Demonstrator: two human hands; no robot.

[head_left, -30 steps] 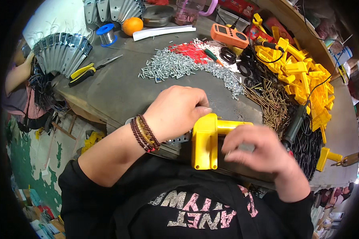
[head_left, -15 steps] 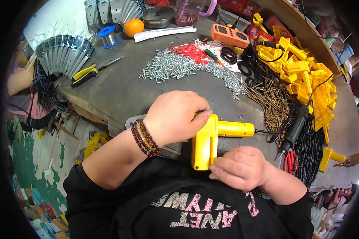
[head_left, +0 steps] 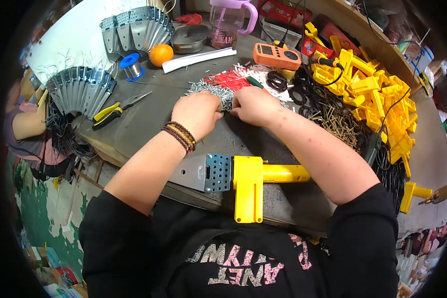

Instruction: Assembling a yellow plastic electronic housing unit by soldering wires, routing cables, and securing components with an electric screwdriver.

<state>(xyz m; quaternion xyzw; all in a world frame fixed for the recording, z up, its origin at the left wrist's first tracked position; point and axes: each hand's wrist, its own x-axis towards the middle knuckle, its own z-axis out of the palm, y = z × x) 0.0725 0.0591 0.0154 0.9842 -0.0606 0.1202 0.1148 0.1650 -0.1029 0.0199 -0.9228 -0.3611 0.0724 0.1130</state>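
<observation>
Left grip and right grip curl over silver screws; whether either holds any cannot be told. Nearer the body than both grips lies a yellow handle against a metal plate; upside-down lettering marks the shirt

Watching remotely, I count the wearer's two bare hands, two yellow housings outside one yellow heap too jumbled to tally, two fans of metal brackets, one orange, one solder spool, one pair of pliers, one lilac-handled mug, one orange meter, and silver screws beyond counting.
</observation>
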